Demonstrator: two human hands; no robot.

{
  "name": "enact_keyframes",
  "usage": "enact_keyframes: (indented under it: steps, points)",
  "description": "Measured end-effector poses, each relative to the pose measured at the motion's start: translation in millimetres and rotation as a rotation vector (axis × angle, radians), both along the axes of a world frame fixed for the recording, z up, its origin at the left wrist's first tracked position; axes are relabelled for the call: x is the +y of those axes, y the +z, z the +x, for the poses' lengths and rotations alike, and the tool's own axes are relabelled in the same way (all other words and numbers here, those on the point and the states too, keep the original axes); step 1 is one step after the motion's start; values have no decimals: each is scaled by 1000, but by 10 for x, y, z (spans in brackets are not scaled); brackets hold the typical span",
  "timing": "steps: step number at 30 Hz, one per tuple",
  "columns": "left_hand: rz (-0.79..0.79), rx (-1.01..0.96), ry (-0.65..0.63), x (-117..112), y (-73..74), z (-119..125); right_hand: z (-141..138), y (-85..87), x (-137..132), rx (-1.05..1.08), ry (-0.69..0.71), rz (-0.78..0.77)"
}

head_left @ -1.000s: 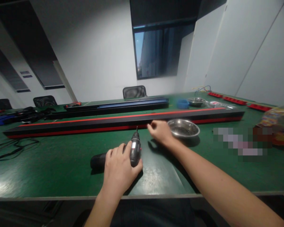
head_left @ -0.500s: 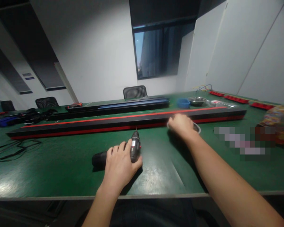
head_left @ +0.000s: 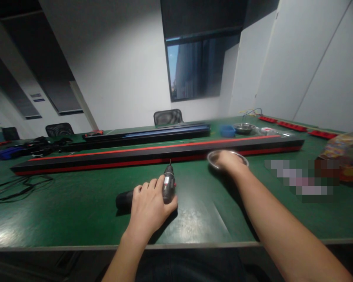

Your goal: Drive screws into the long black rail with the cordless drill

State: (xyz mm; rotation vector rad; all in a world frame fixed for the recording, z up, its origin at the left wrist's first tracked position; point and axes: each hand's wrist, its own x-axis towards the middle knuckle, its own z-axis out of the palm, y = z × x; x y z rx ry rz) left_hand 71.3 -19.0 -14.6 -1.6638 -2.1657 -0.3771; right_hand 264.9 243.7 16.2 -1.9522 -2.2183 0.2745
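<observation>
My left hand is wrapped over a black cordless drill that lies on its side on the green table, its bit aimed at a long black bar with red stripes. Over on the right, my right hand reaches down into a round metal bowl standing close in front of that bar. The fingers of this hand are blurred and sunk in the bowl, so what they touch is hidden.
Behind the bar lie more long dark bars. A blue container and a second metal bowl stand at the back right. Black cables lie at left, a colourful plastic bag at right. Red strips line the far right edge.
My right hand has gone from above the bowl down into it, and more of the bowl's rim shows. The left hand stays on the drill.
</observation>
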Motion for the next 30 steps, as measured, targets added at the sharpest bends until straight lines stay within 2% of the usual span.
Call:
enact_keyframes:
  steps: [3,9,12,16,19,22,24,26,30]
  points:
    - [13,8,-5,4,-20,13,-5,55,-27,-24,10,-65]
    - [-2,2,40,-98,-62,121,-1,60,-35,-10,2,-19]
    - [-7,-20,-6,-176,-61,154,2,88,-81,13,-2,7]
    - [-8,-65,-115,-212,-43,133,-27,151,-138,69,14,153]
    - [-4,-90,-157,-198,-38,116,-124,147,-139,156,135,314]
    - [7,-102,-195,-182,-44,114,-320,52,-148,324,303,425]
    - [14,-108,-223,-179,-50,114,-489,-64,-174,475,399,422]
    - [20,-111,-239,-180,-56,111,-654,-206,-203,608,446,321]
    - [32,-116,-242,-189,-69,105,-856,-464,-207,695,398,93]
